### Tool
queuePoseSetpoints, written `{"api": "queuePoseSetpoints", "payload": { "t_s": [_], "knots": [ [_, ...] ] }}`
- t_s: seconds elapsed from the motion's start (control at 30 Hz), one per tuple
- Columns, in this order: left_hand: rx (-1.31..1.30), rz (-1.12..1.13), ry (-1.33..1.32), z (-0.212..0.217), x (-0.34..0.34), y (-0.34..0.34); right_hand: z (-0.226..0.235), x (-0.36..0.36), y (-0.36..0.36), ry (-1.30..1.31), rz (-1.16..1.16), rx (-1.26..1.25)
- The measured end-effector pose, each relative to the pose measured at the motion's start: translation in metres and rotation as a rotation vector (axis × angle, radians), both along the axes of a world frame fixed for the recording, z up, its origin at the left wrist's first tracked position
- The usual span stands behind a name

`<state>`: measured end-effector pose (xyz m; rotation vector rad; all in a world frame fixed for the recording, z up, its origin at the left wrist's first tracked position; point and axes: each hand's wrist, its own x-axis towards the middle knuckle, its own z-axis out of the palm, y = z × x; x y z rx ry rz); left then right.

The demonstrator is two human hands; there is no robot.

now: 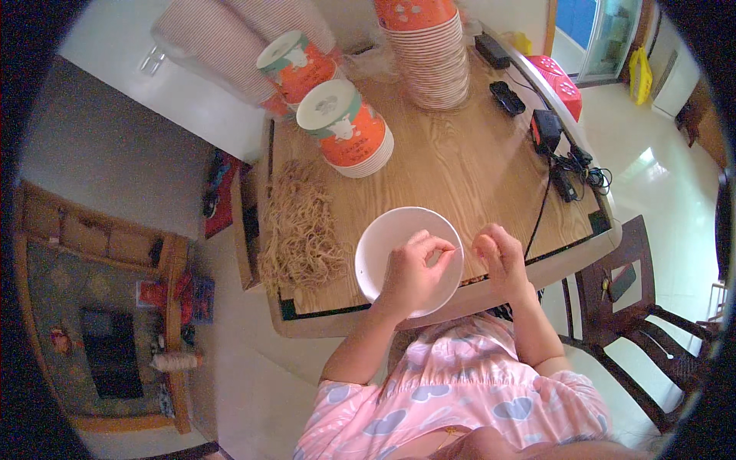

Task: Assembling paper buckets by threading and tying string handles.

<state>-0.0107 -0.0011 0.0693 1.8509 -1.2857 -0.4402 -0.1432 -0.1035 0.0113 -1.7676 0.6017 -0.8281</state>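
Holds both forearms up from the near side, elbows bent, with hands close together but apart. Leans the left hand (418,268) over the white bowl (376,249), wrist angled to the right, thumb and forefinger drawn together by the bowl's right rim. Pinches with the left grip; cannot tell whether on something thin or on nothing. Raises the right hand (500,257) just right of the bowl, fingers curled toward the thumb; cannot tell whether clenched or grasping. Sets out the bowl, mouth up, at the near edge of the surface (452,161), left of it a pile of tan stringy strands (303,226), and farther off a stack of orange paper tubs (349,138).
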Motion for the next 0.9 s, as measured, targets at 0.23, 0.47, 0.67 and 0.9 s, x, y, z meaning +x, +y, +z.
{"api": "queuePoseSetpoints", "payload": {
  "t_s": [0.23, 0.47, 0.67, 0.9],
  "knots": [
    [0.101, 0.031, -0.063, -0.007, 0.003, 0.000, -0.011, 0.009, -0.002, -0.037, 0.096, 0.267],
    [0.083, 0.017, -0.106, -0.011, 0.004, 0.002, -0.005, 0.008, 0.001, -0.019, 0.145, 0.170],
    [0.082, 0.004, -0.080, -0.009, 0.003, 0.000, -0.007, 0.006, -0.001, -0.006, 0.179, 0.152],
    [0.075, 0.005, -0.104, -0.011, 0.002, -0.001, -0.005, 0.003, 0.000, 0.036, 0.197, 0.159]
  ]
}}
